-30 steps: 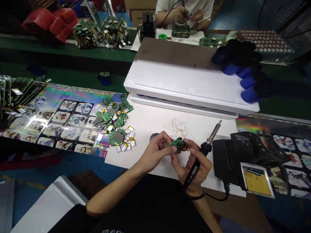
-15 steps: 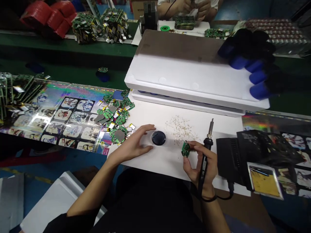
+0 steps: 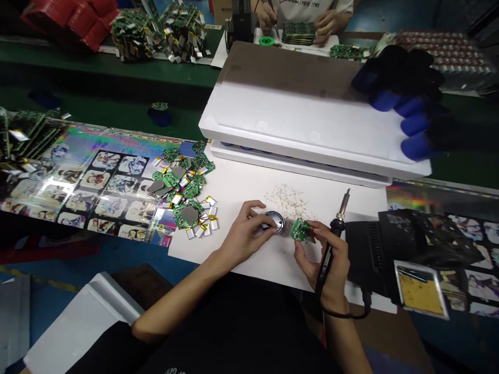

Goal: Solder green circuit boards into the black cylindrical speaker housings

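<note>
Beyond my left hand I see bare white sheet; circuit-board pile left, soldering station right, foam trays behind.

White foam trays, heap of green boards, black soldering station

The round disc looks like shiny silver metal. The little board is hard and green, and a bit glossy. The soldering iron has a matt black plastic handle and a dull metal tip. The paper sheet is white, smooth and matt. The big white tray looks like soft, matt foam. The picture sheet is very glossy and glints in rainbow colours. The black box is matt plastic.
</note>
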`<state>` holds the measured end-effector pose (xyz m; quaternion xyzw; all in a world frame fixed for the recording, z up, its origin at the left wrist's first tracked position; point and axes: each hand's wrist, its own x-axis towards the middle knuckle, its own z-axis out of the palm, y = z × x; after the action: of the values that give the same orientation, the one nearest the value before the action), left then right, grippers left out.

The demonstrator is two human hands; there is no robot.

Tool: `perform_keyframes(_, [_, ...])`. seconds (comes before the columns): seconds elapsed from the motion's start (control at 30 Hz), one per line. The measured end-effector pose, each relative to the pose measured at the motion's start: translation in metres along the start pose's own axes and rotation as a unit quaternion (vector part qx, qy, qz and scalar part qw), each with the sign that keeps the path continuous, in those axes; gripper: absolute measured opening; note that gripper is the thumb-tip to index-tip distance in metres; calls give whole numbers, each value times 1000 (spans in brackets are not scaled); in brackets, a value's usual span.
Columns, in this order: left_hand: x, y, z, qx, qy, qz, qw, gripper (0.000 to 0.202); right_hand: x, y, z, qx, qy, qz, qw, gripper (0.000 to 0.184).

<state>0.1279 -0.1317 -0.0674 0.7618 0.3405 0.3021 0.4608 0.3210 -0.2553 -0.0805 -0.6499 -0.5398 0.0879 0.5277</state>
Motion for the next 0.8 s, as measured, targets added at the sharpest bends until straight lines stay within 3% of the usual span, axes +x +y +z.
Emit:
perform_keyframes(0.1, [4, 1, -8, -40, -2, 0, 999, 16, 0, -2, -2, -23, -7, -18, 1000, 61])
perform_keyframes(0.27, [3, 2, -11, -174, -26, -138, 975, 27, 4, -11, 7, -25, -46, -56, 997, 61])
perform_keyframes(0.4, [1, 4, -8, -258, -18, -187, 948, 39, 12, -17, 19, -39, -113, -84, 989, 54])
perform_keyframes(0.8, [5, 8, -10, -264, -27, -196, 944, 39, 23, -20, 26, -81, -127, -110, 982, 48])
